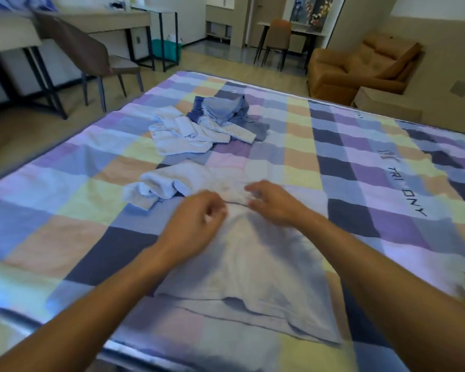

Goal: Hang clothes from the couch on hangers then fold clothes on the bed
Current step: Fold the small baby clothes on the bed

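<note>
A pale white garment (255, 267) lies spread flat on the checked bedspread (73, 208) in front of me, its one sleeve bunched at the left. My left hand (193, 224) hovers over its upper part with fingers curled, and seems to pinch the fabric. My right hand (274, 202) rests on the garment near the collar with fingers loosely spread. Farther back sits a heap of clothes: a light blue piece (180, 135) and a darker blue one (226, 108).
A brown armchair (360, 68) stands beyond the bed at the right. A brown chair (89, 52) and a desk (113, 20) are at the left. A second chair (278, 36) stands at a far table. The bed's near edge (65, 326) runs below my arms.
</note>
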Available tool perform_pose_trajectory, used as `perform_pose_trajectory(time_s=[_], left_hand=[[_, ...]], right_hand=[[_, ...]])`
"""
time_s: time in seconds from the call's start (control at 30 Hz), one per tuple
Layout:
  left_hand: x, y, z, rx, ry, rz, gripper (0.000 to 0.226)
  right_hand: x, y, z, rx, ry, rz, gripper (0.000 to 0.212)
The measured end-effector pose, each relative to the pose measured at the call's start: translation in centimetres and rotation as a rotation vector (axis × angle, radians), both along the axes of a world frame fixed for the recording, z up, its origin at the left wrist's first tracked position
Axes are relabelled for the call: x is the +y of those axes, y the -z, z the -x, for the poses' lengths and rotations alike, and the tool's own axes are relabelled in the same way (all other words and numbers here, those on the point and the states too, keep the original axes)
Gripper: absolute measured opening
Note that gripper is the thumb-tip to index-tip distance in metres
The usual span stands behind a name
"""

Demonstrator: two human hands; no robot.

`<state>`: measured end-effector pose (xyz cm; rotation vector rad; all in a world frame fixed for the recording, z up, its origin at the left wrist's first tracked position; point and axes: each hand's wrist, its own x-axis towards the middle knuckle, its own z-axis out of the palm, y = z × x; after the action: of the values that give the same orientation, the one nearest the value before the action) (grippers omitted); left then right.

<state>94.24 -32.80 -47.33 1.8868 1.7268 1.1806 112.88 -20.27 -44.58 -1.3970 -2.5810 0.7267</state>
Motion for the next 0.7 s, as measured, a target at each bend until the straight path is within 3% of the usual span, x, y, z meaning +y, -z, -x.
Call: perform_pose_trajectory(time_s=[0.07,0.1,0.17,0.23,0.27,0.37,0.43,0.47,0.57,0.63,0.7], left_hand=[[0.5,0.7,5.2,0.171,-0.358,-0.126,0.031],[0.7,1.2,7.7,0.297,-0.531,-0.092,0.041],[0.5,2.1,12.0,0.369,-0.742,0.185,0.066],[0.9,2.5,13.8,0.248,-0.707,0.418,0.066],[0.9,2.2,14.6,0.205,-0.645,0.427,0.058],[0.8,0.0,16.4,0.096,-0.457,0.237,0.035],[0.7,-1.9,18.1,-0.090,-0.399,0.135,0.012],[0.5,-2.7,18.8,-0.169,-0.381,0.083,0.015],[-0.2,-3.2,20.9,-0.156,-0.471,0.022,0.040],[-0.6,-1.6,22.3,-0.129,-0.581,0.125,0.038],[-0.8,0.3,23.0,-0.208,-0.691,0.274,0.023]], right_hand=[[-0.7,2.2,0.3,-0.075,-0.068,-0.001,0.050],[-0.8,2.8,0.4,-0.087,-0.072,-0.018,0.051],[-0.9,3.0,1.5,-0.045,-0.051,-0.034,0.041],[-0.5,2.5,2.0,-0.027,0.009,-0.045,0.025],[-0.5,2.4,2.5,-0.024,0.034,-0.048,0.028],[-0.9,1.9,4.5,-0.019,0.038,-0.066,0.050],[-1.4,1.5,6.1,0.018,0.005,-0.071,0.055],[-1.5,1.4,6.8,0.050,-0.014,-0.079,0.056],[-2.0,1.3,8.9,0.140,-0.055,-0.130,0.057],[-2.3,1.9,10.3,0.100,-0.097,-0.133,0.060],[-2.9,3.0,11.3,-0.086,-0.147,-0.079,0.064]])
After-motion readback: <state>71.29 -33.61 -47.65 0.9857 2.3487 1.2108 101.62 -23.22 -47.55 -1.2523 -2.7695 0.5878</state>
